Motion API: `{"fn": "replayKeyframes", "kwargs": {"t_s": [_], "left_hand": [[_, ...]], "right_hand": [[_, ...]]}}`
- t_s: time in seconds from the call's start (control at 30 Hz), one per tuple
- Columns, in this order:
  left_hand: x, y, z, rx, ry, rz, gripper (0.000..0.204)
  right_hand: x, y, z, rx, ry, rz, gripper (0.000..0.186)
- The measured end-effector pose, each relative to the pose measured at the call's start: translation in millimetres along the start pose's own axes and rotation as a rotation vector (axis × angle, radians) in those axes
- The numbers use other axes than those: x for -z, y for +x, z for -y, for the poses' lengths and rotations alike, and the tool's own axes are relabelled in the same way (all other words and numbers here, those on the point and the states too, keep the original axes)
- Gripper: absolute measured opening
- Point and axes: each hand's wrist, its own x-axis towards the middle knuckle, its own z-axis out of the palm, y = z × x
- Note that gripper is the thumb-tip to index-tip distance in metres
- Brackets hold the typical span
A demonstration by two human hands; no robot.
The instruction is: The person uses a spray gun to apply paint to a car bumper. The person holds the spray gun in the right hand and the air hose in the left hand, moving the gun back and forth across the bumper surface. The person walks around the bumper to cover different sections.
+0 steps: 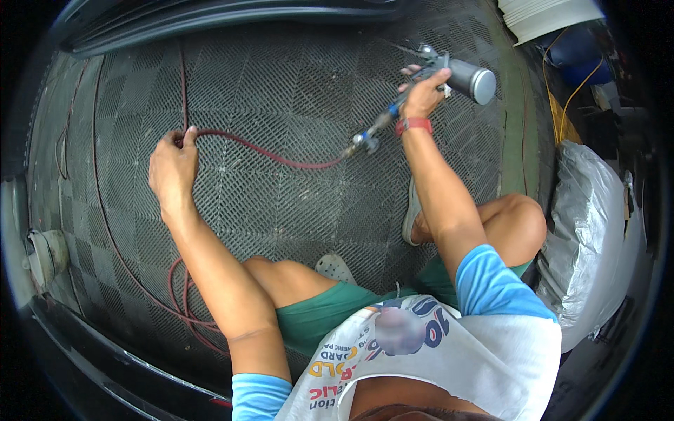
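My right hand [423, 95] is closed around a spray gun [437, 64] at the upper right, with a red band on that wrist. The gun's grey cup [472, 80] points to the right, its pale round end showing. From the gun's handle a metal and blue fitting [366, 139] runs down to a dark red air hose [281, 160]. That hose sags across to my left hand [174, 165], whose fingers are wrapped round it. Beyond my left hand the hose runs up toward the dark panel. The trigger is partly hidden by my right fingers.
A dark glossy panel [232, 31] spans the top, and another dark glossy surface [126, 365] curves along the lower left. Loops of hose [184, 309] lie on the grid-patterned floor mat [281, 91]. Silvery plastic sheeting [586, 224] stands at the right, below a blue container [576, 56].
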Motion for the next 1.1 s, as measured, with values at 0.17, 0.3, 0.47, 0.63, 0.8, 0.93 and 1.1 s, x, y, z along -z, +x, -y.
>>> {"fn": "replayKeyframes", "kwargs": {"t_s": [0.17,0.3,0.47,0.63,0.8,0.93,1.1], "left_hand": [[7.3,21.4,18.6,0.077,-0.027,0.024,0.055],[5.9,35.4,48.3,0.054,-0.083,0.063,0.058],[-5.5,-4.6,48.6,-0.125,-0.232,0.108,0.052],[-25.6,-40.5,63.4,-0.108,-0.424,0.053,0.045],[-6.9,-63.9,59.6,0.007,-0.478,-0.101,0.045],[14.5,-82.2,76.1,0.011,-0.418,-0.281,0.042],[45.7,-113.9,89.7,0.081,-0.359,-0.251,0.046]], "right_hand": [[-29.5,-81.2,37.3,-0.028,0.005,0.414,0.067],[-43.2,-100.7,78.9,0.043,0.018,0.631,0.075],[-6.0,-39.2,126.4,0.084,-0.028,0.315,0.070],[20.2,5.1,138.1,0.176,0.050,0.043,0.067],[-5.8,-22.5,111.1,0.186,0.060,0.105,0.069],[-52.9,-84.4,104.5,0.122,0.103,0.393,0.055],[-73.2,-108.5,159.3,0.061,0.120,0.784,0.066]]}}
